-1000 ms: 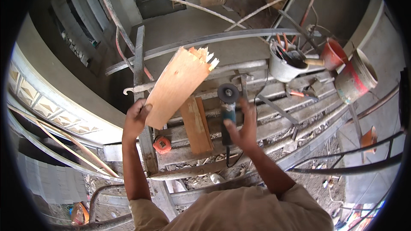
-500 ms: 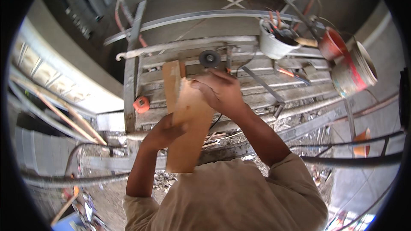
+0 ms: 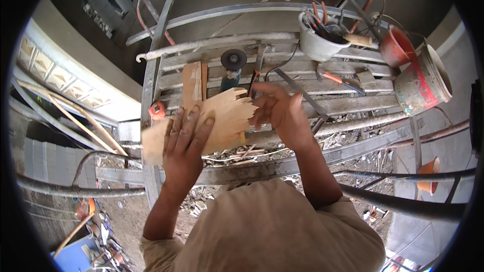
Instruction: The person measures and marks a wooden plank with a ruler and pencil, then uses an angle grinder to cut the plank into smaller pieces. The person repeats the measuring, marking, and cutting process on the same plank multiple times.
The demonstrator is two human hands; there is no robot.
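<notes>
Plywood piece [image 3: 222,121] under left hand [image 3: 184,143], fingers [image 3: 189,126] spread flat; right hand [image 3: 280,111] fingers curled on jagged edge

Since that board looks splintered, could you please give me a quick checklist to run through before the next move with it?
1. Left hand flat on the plywood board: ok.
2. Right hand at the board's jagged end, splinter risk: not ok.
3. Angle grinder set down on the scaffold planks, out of both hands: ok.
4. Grinder switched off: cannot tell.
5. Board's support under it: cannot tell.
</notes>
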